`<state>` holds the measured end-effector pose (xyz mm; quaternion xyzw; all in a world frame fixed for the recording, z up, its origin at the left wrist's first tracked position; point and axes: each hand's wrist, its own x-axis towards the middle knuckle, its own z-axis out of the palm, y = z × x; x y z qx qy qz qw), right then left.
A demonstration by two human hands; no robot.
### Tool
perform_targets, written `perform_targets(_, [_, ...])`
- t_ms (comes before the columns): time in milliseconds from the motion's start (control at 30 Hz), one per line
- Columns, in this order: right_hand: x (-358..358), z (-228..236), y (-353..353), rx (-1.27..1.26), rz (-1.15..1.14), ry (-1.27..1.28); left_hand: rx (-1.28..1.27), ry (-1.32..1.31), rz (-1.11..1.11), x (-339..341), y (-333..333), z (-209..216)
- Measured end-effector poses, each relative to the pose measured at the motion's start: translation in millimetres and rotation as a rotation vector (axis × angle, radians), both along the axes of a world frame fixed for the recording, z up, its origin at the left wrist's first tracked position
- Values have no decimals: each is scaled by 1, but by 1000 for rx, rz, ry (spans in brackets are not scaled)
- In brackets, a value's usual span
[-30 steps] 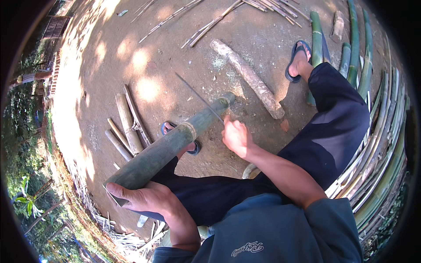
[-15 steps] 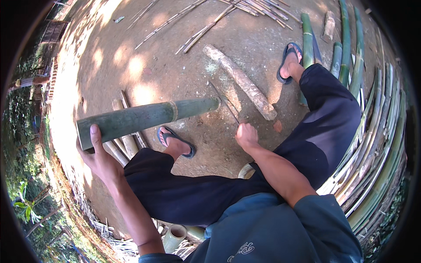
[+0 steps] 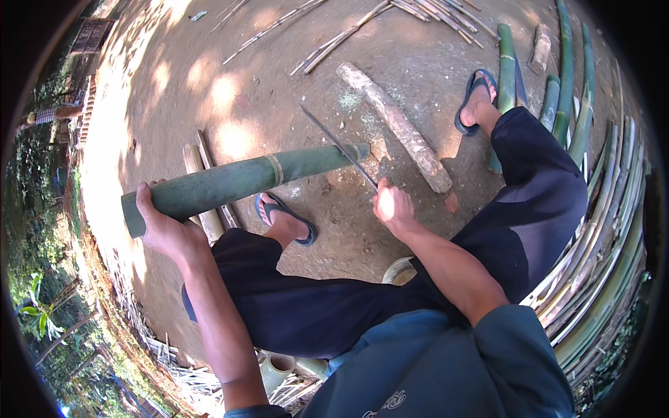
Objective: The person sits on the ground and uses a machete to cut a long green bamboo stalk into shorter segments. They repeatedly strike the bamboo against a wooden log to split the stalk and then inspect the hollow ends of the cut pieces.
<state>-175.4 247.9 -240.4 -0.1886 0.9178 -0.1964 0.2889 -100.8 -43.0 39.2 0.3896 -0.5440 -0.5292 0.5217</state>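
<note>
The tube (image 3: 216,187) slants across the middle of the scene, its left end held up in front of the left knee and its right end reaching toward the log (image 3: 394,125). The left hand (image 3: 171,233) is wrapped around the left end from the near side, thumb over the wall. The right hand (image 3: 394,207) is a closed fist around the knife (image 3: 338,145), whose handle is hidden. Half a second ago the blade was just off the tube's right end; now it crosses over the tube, a little short of that end. That puts the blade back in line with the stretch past the pale joint, which suggests working strokes there, though whether it touches cannot be told. The left grip looks much the same, so the tube seems steadied. Just beyond the tube on the left lie dry pieces (image 3: 191,159), and the left foot (image 3: 284,224) is planted on the near side. The log lies beyond the right end; farther off are sticks (image 3: 341,43), with green poles (image 3: 506,73) and piled strips (image 3: 603,261) on the right.
</note>
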Motion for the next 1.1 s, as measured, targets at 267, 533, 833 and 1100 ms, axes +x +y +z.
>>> perform_targets(267, [-18, 20, 8, 184, -57, -86, -94, -16, 102, -11, 4, 3])
perform_targets(533, [12, 7, -10, -101, -263, -238, -22, -8, 220, 3, 1, 1])
perform_targets(833, [52, 97, -44, -548, -184, 43, -77, 55, -320, 29, 16, 23])
perform_targets(1100, [14, 154, -46, -455, 15, 132, -32, 112, -140, 17, 31, 2])
